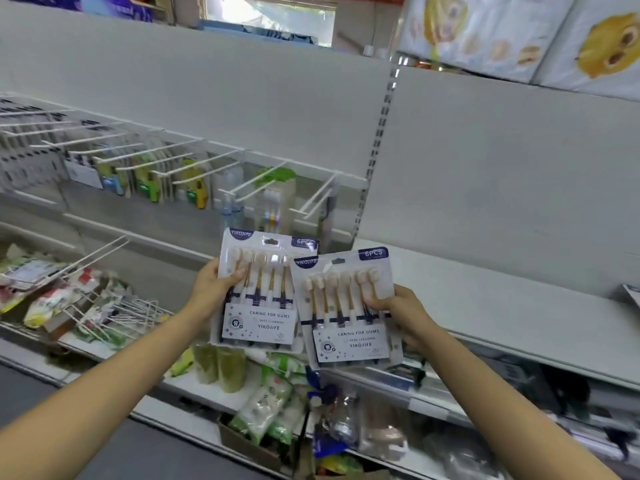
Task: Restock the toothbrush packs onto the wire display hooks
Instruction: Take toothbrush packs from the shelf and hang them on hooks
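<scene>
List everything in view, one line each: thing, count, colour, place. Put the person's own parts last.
Toothbrush packs: two, white card with navy labels, held up in front of the shelving, the right one overlapping the left.
Wire display hooks: a row, count unclear, white, on the rail above the packs.
Hanging goods: several, green and yellow, blurred, at the back of the hooks.
Loose hooks: a pile, white, lower shelf at left.
Bagged goods: many, mostly green and white, lower shelves.
Back panel: grey, behind the hooks.
Left hand: one, grip on the left pack's edge.
Right hand: one, grip on the right pack's edge.
</scene>
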